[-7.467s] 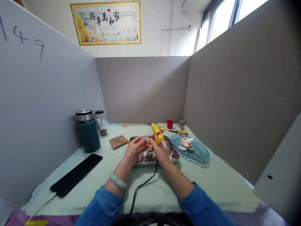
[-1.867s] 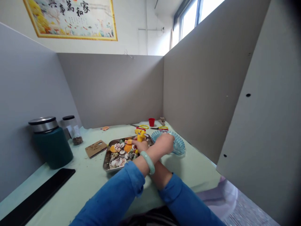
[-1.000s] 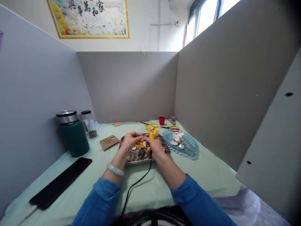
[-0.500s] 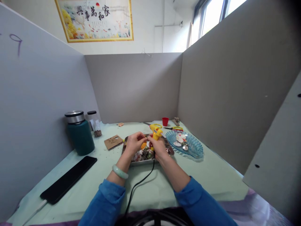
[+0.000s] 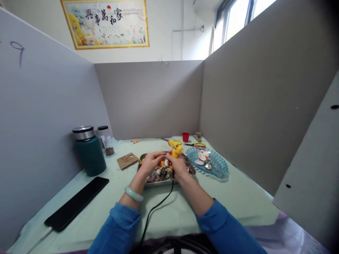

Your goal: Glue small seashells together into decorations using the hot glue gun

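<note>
A yellow hot glue gun (image 5: 176, 148) is held in my right hand (image 5: 178, 165), its black cord (image 5: 159, 204) trailing down toward me. The fingertips of my left hand (image 5: 151, 163) meet those of the right above a metal tray (image 5: 159, 183). They are pinched together; whatever they may hold is too small and too covered to make out. Under both hands, the tray carries a heap of small mixed decorations (image 5: 161, 174) in white, green, orange and dark red. A pale green bangle (image 5: 134, 194) circles my left wrist.
Right of the tray lies a blue glass dish (image 5: 219, 165) with small white pieces. Scissors (image 5: 198, 144) and a red cup (image 5: 185, 137) are behind. A brown card (image 5: 127, 161), a teal flask (image 5: 90, 155), a clear jar (image 5: 106, 139) and a phone (image 5: 78, 203) occupy the left.
My left hand has flattened slightly, its fingers reaching a little further over the tray toward the right hand. The glue gun stays in the right hand. The view has shifted very slightly.
</note>
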Demonstrator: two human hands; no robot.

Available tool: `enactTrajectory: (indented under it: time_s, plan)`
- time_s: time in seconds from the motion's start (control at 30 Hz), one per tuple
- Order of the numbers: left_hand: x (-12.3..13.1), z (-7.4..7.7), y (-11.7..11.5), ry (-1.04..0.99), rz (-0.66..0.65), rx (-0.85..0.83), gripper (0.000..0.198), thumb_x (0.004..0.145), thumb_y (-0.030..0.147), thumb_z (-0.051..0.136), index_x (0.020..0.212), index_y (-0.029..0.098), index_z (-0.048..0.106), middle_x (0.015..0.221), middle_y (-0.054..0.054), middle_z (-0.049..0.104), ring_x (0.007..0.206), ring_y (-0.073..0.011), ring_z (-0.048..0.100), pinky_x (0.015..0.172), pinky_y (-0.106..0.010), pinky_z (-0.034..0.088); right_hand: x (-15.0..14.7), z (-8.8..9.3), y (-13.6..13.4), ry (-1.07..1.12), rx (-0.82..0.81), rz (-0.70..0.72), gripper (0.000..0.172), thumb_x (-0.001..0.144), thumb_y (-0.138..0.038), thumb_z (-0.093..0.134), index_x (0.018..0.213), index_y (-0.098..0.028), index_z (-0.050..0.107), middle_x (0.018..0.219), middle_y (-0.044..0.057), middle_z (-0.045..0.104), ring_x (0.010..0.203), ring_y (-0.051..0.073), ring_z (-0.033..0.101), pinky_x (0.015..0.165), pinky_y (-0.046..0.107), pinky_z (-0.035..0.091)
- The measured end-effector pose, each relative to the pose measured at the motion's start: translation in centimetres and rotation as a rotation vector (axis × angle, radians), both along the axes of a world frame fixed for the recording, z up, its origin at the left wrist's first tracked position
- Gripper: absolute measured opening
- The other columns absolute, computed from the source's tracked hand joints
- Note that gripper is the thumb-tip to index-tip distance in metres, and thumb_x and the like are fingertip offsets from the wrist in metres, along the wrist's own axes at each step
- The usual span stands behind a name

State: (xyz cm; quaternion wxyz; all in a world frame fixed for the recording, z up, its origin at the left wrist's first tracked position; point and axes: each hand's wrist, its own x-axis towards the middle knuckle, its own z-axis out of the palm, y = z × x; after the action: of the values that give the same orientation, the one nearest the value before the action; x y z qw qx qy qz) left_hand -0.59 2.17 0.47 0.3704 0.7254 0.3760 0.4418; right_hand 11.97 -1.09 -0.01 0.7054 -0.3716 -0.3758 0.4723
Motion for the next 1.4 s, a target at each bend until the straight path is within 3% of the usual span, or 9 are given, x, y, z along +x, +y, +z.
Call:
enactTrajectory:
  time_s: [0.1, 0.2, 0.43, 0.83, 1.2, 1.4]
  plan:
    - [0.0, 0.0, -0.1, 0.023, 0.000, 0.022, 0.039, 0.077, 0.042, 0.060, 0.100, 0.014, 0.073, 0.065, -0.003, 0.065, 0.052, -0.0107, 0.050, 0.049, -0.021, 0.038, 0.0, 0.0, 0.0, 0.004, 0.005, 0.000, 0.030, 0.056, -0.027, 0.067, 0.081, -0.018, 0.055, 0.059, -0.006, 0.053, 0.044, 0.008, 0.044, 0.038, 0.020, 0.034]
    - [-0.1, -0.3, 0.3, 0.025, 0.089, 0.068, 0.036, 0.073, 0.043, 0.064, 0.094, 0.015, 0.074, 0.075, -0.006, 0.069, 0.056, -0.0120, 0.053, 0.052, -0.022, 0.040, 0.0, 0.0, 0.0, 0.006, -0.004, 0.012, 0.029, 0.057, -0.028, 0.068, 0.080, -0.018, 0.055, 0.057, -0.006, 0.052, 0.043, 0.007, 0.042, 0.037, 0.019, 0.034]
    - [-0.7, -0.2, 0.5, 0.114, 0.187, 0.160, 0.027, 0.070, 0.041, 0.067, 0.077, 0.015, 0.073, 0.067, -0.004, 0.067, 0.060, -0.0131, 0.054, 0.054, -0.021, 0.039, 0.0, -0.1, -0.1, -0.007, 0.026, 0.040, 0.030, 0.057, -0.027, 0.070, 0.081, -0.017, 0.055, 0.061, -0.005, 0.054, 0.046, 0.007, 0.043, 0.038, 0.018, 0.035]
    - [-2.9, 1.0, 0.2, 0.334, 0.009, 0.172, 0.023, 0.068, 0.039, 0.069, 0.067, 0.016, 0.072, 0.056, 0.001, 0.059, 0.053, -0.0103, 0.045, 0.051, -0.021, 0.034, 0.0, -0.3, -0.3, -0.155, -0.037, 0.219, 0.024, 0.052, -0.023, 0.071, 0.074, -0.017, 0.062, 0.067, -0.003, 0.061, 0.044, 0.006, 0.042, 0.035, 0.018, 0.032]
    - [-2.9, 1.8, -0.7, 0.169, -0.093, -0.092, 0.026, 0.062, 0.040, 0.073, 0.066, 0.014, 0.068, 0.056, 0.000, 0.059, 0.053, -0.0104, 0.048, 0.052, -0.021, 0.039, 0.3, -0.1, -0.5, -0.150, 0.004, 0.221, 0.024, 0.053, -0.022, 0.071, 0.074, -0.016, 0.063, 0.061, -0.004, 0.058, 0.044, 0.005, 0.041, 0.038, 0.017, 0.032]
    - [-2.9, 1.9, -0.7, 0.077, -0.097, -0.132, 0.029, 0.064, 0.040, 0.073, 0.071, 0.013, 0.067, 0.062, -0.001, 0.061, 0.056, -0.0109, 0.052, 0.054, -0.022, 0.042, 0.3, -0.2, -0.2, -0.108, 0.001, 0.216, 0.026, 0.055, -0.025, 0.072, 0.077, -0.017, 0.061, 0.064, -0.004, 0.059, 0.044, 0.005, 0.041, 0.038, 0.017, 0.033]
